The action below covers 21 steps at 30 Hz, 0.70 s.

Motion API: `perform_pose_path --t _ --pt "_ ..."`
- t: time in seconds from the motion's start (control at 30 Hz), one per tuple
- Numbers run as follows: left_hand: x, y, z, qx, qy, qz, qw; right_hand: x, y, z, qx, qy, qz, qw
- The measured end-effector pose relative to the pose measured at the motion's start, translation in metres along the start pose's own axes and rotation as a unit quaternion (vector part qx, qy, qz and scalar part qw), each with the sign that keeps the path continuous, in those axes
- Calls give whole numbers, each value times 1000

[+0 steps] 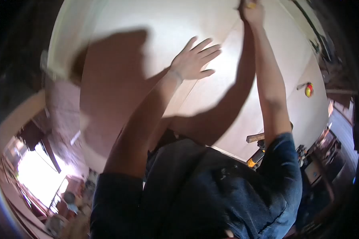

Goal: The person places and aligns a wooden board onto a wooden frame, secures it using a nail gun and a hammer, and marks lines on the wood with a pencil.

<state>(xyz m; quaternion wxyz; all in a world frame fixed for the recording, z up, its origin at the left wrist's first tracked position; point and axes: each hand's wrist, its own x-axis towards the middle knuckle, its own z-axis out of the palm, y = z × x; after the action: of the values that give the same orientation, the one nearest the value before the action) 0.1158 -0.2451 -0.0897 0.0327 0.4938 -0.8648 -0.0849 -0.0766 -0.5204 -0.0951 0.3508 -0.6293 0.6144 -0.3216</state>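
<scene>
My left hand (pixel 193 63) lies with fingers spread over a large pale board (pixel 211 89), and seems to rest flat on it. At the far top edge of the view, my right hand (pixel 254 14) is closed around a small yellow thing (pixel 251 5); its kind is too cut off and blurred to tell. A dark line by that hand may be part of the thing or its shadow. A thin seam runs diagonally across the board between the hands. Shadows of my head and arms fall over the board.
A red and yellow object (pixel 309 90) lies on the board's right side. Near my right elbow are a wooden handle (pixel 255 138) and a yellow and black tool (pixel 255 159). Clutter (pixel 325 159) lies beyond, lower right. Bright daylight (pixel 42 179) enters at lower left.
</scene>
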Motion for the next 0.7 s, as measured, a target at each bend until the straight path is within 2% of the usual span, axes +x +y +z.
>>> perform_pose_path --t 0.03,0.07,0.1,0.13,0.17,0.23,0.3,0.33,0.4,0.43,0.47,0.5,0.53,0.63,0.7 --pt "-2 1 1 7 12 -3 1000 -14 35 -2 -71 30 -160 984" --pt "-5 2 2 11 8 -9 1000 -32 66 -1 -133 64 -315 938" --pt "-6 2 2 16 6 -11 1000 -77 46 -3 96 15 -65 993" --pt "-5 0 1 23 9 -9 1000 -125 34 -4 384 33 62 920" --pt "-4 -3 1 34 18 -11 999 -172 20 -15 438 44 128 889" --pt "-8 3 2 47 29 -17 998 -254 12 -18 417 34 130 899" --pt "-10 1 4 48 34 -21 998 -315 24 -21 436 -95 71 892" --pt "-10 2 7 48 38 -24 998 -344 14 -18 402 -130 86 902" --pt "-14 6 3 67 28 -32 997 -397 -4 -10 391 -272 154 866" --pt "-15 8 4 70 21 -34 997 -415 -19 0 243 -309 -16 919" --pt "-15 8 4 75 16 -34 996 -433 -20 10 269 -376 42 886" --pt "-14 8 4 80 12 -36 996 -434 -33 17 233 -423 -13 876" --pt "-14 8 3 84 16 -35 996 -439 -48 27 216 -427 -28 878" --pt "-19 9 3 91 17 -37 995 -431 -63 58 201 -476 -189 835" --pt "-20 9 2 88 18 -36 995 -435 -55 72 224 -472 -172 835"
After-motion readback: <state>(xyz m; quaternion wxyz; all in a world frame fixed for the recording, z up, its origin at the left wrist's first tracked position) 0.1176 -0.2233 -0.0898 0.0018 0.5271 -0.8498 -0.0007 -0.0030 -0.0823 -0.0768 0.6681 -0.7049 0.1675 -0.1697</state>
